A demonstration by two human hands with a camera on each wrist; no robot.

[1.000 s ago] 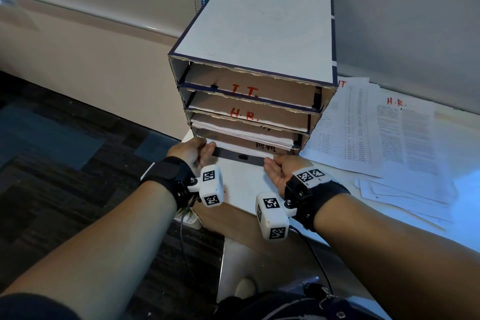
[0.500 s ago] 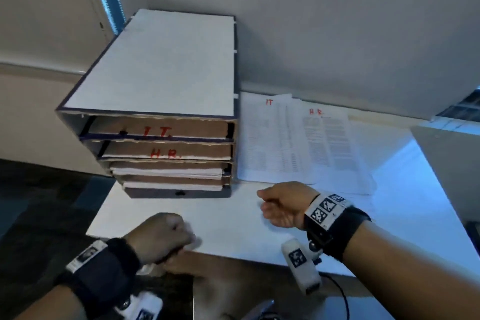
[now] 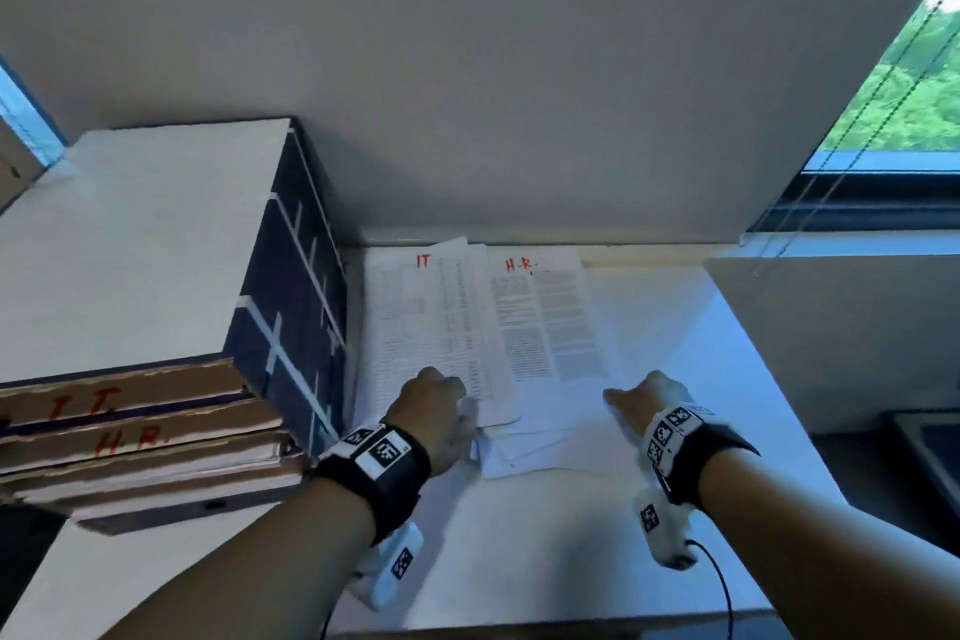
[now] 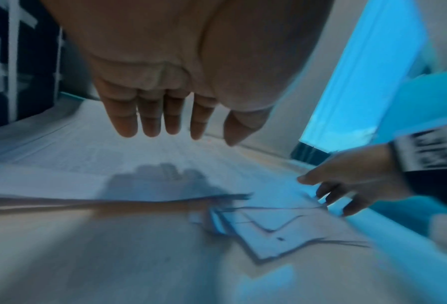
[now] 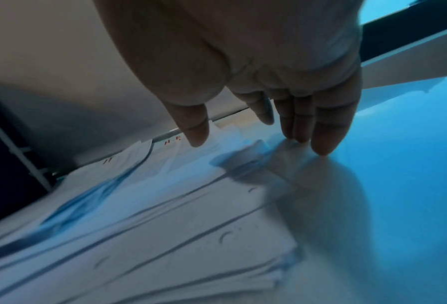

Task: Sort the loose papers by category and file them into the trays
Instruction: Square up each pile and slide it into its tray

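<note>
Left hand (image 3: 431, 411) hovered over near edge of IT sheet (image 3: 431, 322), centre of frame, fingers straight, holding nothing. Right hand (image 3: 644, 400) at right edge of loose papers (image 3: 524, 447), fingers extended, tips on table (image 3: 545, 551). Trays (image 3: 135, 437) stood lower left.

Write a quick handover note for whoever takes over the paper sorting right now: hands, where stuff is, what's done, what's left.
Left hand: open, empty, over the near edge of the IT-marked sheet.
Right hand: open, empty, fingertips at the right edge of the loose papers.
H.R.-marked sheet lies beside the IT one, right of the tray stack.
Done: the two lower trays hold paper.
Left: the IT and H.R. trays look empty; file these sheets there.
</note>
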